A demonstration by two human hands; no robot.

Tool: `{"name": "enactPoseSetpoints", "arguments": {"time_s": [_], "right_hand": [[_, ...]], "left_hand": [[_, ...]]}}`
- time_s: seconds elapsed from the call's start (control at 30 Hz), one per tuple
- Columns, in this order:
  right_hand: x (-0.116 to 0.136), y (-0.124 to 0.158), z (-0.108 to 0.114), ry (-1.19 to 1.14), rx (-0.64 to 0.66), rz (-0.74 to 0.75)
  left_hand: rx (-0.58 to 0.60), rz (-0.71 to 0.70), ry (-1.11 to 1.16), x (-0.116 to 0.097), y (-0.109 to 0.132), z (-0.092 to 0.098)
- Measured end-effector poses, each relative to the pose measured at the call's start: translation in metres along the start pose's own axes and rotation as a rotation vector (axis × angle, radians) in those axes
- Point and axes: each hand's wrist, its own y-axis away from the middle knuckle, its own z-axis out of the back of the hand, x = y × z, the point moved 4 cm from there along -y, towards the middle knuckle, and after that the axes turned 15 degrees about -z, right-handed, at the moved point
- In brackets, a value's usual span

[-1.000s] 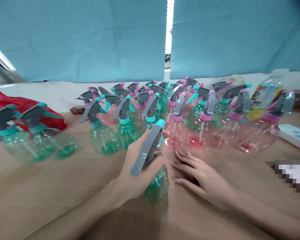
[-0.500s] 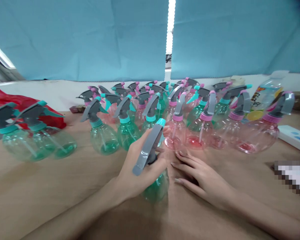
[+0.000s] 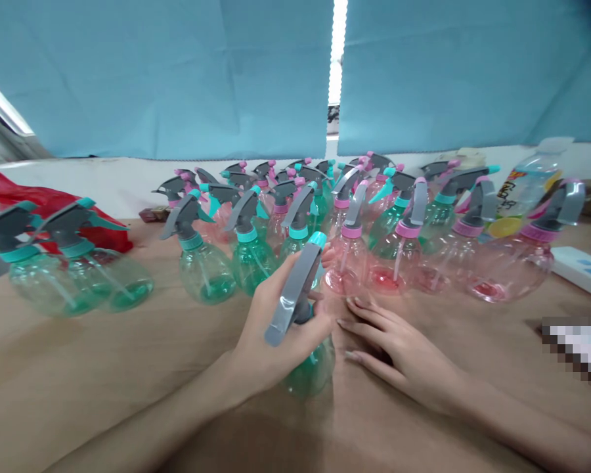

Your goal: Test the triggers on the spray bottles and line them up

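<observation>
Grey lever (image 3: 294,294) edged rightward, left hand (image 3: 261,332) gripping green bottle (image 3: 311,376), with a gap to splayed right hand (image 3: 398,340)

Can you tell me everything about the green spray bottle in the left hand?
The green spray bottle looks round, see-through and made of plastic. On top is a long grey spray head with a turquoise nozzle pointing forward. It is roughly upright and seems to stand on the brown table. The left hand grips it near the top, hiding part of it. I can't tell how full it is.
</observation>
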Motion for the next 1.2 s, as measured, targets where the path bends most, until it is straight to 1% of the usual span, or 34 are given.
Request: {"name": "enactPoseSetpoints", "arguments": {"time_s": [0.13,0.37,0.5,0.63,0.73,0.87,0.97,1.07,1.13,1.2], "right_hand": [[0.001,0.0,0.0,0.007,-0.005,0.01],[0.003,-0.001,0.002,0.01,0.0,0.002],[0.003,-0.002,0.003,0.009,0.002,-0.006],[0.003,-0.001,0.002,0.005,-0.002,0.002],[0.002,-0.001,0.002,-0.004,-0.007,0.006],[0.002,0.0,0.003,-0.027,-0.008,0.001],[0.003,0.0,0.003,-0.037,-0.009,-0.003],[0.003,0.0,0.004,-0.05,-0.018,-0.009],[0.003,-0.001,0.004,-0.049,-0.014,-0.007],[0.003,-0.001,0.004,-0.043,-0.008,-0.006]], "left_hand": [[-0.018,-0.017,0.008,-0.003,0.0,0.001],[0.038,0.031,0.028,-0.004,-0.003,0.003],[0.076,0.051,0.081,-0.005,-0.004,0.002],[0.079,0.05,0.112,-0.009,-0.007,0.002],[0.064,0.046,0.085,-0.015,-0.01,0.005],[0.092,0.029,0.0,-0.021,-0.011,0.009],[0.096,0.016,-0.017,-0.02,-0.008,0.012],[0.1,0.038,0.004,-0.015,-0.006,0.012],[0.111,0.019,0.005,-0.014,-0.007,0.012],[0.105,-0.041,0.021,-0.015,-0.009,0.012]]}}
